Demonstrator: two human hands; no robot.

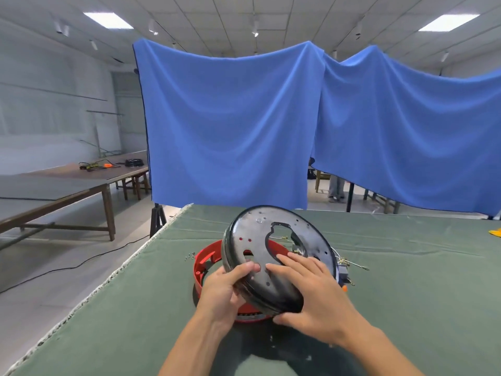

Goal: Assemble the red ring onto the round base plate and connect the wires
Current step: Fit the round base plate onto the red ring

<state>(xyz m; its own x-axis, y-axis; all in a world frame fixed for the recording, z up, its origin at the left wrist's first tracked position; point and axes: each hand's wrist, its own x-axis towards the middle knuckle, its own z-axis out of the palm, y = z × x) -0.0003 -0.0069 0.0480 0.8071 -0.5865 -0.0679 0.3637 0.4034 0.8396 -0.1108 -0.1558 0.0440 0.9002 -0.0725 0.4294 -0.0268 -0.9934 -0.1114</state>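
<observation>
A round black base plate [260, 234] with a curved cut-out and small holes is held tilted above the table, its far edge raised. My left hand [222, 289] grips its near left rim, thumb on top. My right hand [306, 291] holds the near right rim, fingers lying across the top face and thumb under the edge. Below the plate a red ring [206, 263] lies on the green table cloth, mostly covered by the plate. Thin wires [349, 263] with small connectors trail out to the right of the plate.
A green cloth-covered table [406, 308] spreads out in front, its left edge close to the ring. Small screws [189, 255] lie left of the ring. A blue curtain [244, 126] hangs behind. A yellow object [495, 232] shows at the right edge. Wooden tables stand at the left.
</observation>
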